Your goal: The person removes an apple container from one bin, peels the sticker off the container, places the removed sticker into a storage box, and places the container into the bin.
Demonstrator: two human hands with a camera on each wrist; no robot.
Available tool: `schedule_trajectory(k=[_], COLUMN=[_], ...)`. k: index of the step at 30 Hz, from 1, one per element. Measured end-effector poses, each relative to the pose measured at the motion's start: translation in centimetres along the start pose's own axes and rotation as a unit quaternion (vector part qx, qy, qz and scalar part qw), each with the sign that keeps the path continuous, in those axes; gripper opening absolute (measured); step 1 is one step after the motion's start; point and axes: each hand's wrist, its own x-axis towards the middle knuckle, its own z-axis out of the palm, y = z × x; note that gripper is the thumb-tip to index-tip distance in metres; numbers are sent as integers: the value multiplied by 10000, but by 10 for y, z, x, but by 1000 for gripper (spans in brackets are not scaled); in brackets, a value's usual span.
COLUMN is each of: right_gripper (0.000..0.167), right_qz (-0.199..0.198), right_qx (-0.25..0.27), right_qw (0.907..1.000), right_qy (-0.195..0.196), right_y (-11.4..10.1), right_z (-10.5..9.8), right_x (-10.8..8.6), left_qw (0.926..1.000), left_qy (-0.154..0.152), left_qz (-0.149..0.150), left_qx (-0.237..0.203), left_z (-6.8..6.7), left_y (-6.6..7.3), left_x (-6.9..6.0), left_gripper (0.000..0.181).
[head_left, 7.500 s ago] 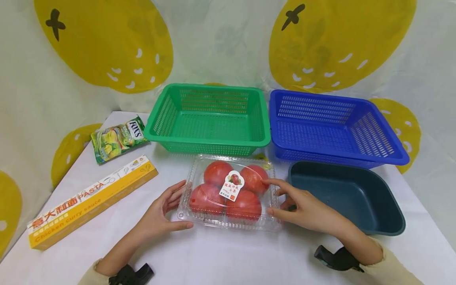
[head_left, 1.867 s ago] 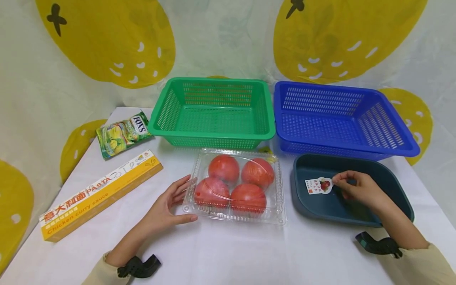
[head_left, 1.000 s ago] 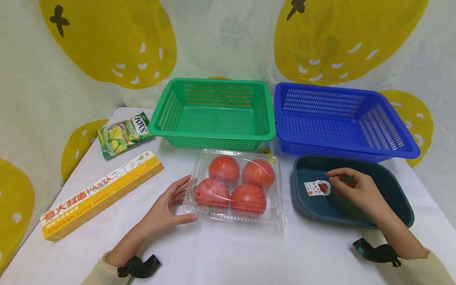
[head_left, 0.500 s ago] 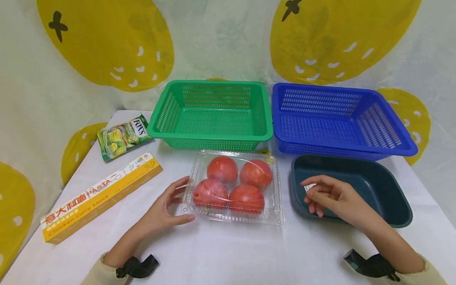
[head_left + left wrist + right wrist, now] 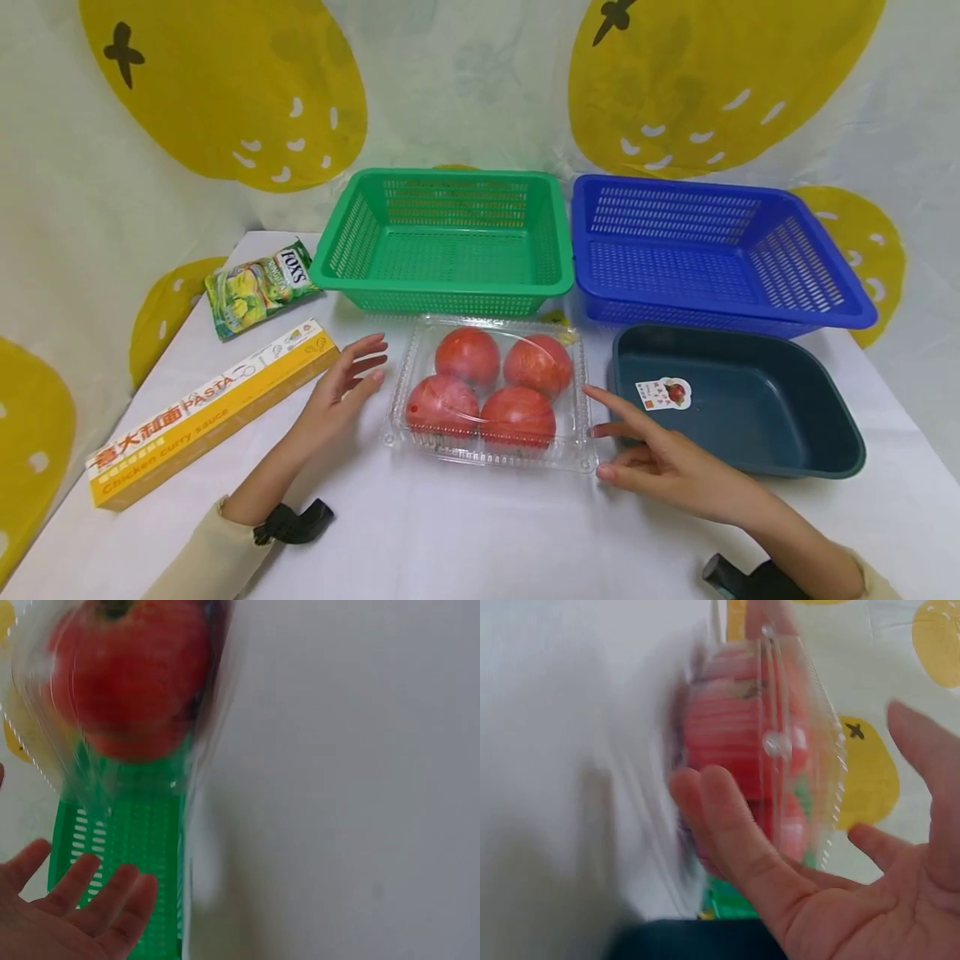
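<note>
A clear plastic clamshell box [image 5: 491, 454] stands mid-table with several large red tomatoes [image 5: 517, 417] inside and its lid down. To its left, my left hand [image 5: 335, 408] hovers with loosely bent fingers, apart from the box and holding nothing. My right hand [image 5: 667, 467] is at the box's right edge, fingers extended and thumb by the near corner; whether the fingertips touch it I cannot tell. A white paper label [image 5: 663, 394] with a fruit picture lies in the dark teal tub [image 5: 780, 408], at its left side. Both wrist views show the hands' fingers spread near the box, blurred.
Behind the box stand a green basket [image 5: 442, 296] and a blue basket [image 5: 697, 312], side by side. On the left lie a yellow-and-white pasta box [image 5: 217, 408] and a green Fox's candy bag [image 5: 258, 287]. Patterned cloth [image 5: 465, 83] hangs behind.
My right hand carried the label from the tomato box into the teal tub, let it go, and came back to the box's right edge. My left hand moved off the box's left side.
</note>
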Motion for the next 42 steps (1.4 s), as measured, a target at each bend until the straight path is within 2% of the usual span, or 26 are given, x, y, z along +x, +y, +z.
schedule_trajectory(k=[3,6,10,14,17,20,24,30,35,42], right_gripper=[76,74,75,75,75,76,77,80,81,80], right_qz=[76,209,285,234,323,581,841,678,576,527], right_qx=[373,781,603,427,581,993,1653,2250,2615,2881], right_qw=[9992,9964,9965,9957,9931,9877,9778,9691,9618,9541], right_qy=[155,267,501,785,969,1055,975,754,568,623], right_y=[0,1,2,3,2,-1,-4,-2,-2,0], right_z=[7,14,18,19,20,21,19,16,13,12], right_x=[7,14,23,30,34,38,42,47,46,45], left_qw=[9992,9962,9892,9812,9762,9745,9753,9749,9772,9778], left_qy=[372,750,1279,1760,1994,2030,1943,2004,1905,1905], left_qz=[-136,-425,-718,-790,-817,-900,-997,-880,-834,-779], left_qx=[102,78,37,-86,-253,-322,-346,-409,-437,-401], left_z=[-5,-9,-14,-19,-22,-23,-25,-30,-30,-28], left_y=[-1,0,1,-1,-5,-10,-14,-15,-14,-17], left_x=[12,22,37,55,68,78,86,88,87,87], left_gripper=[54,60,69,74,73,71,67,63,65,64])
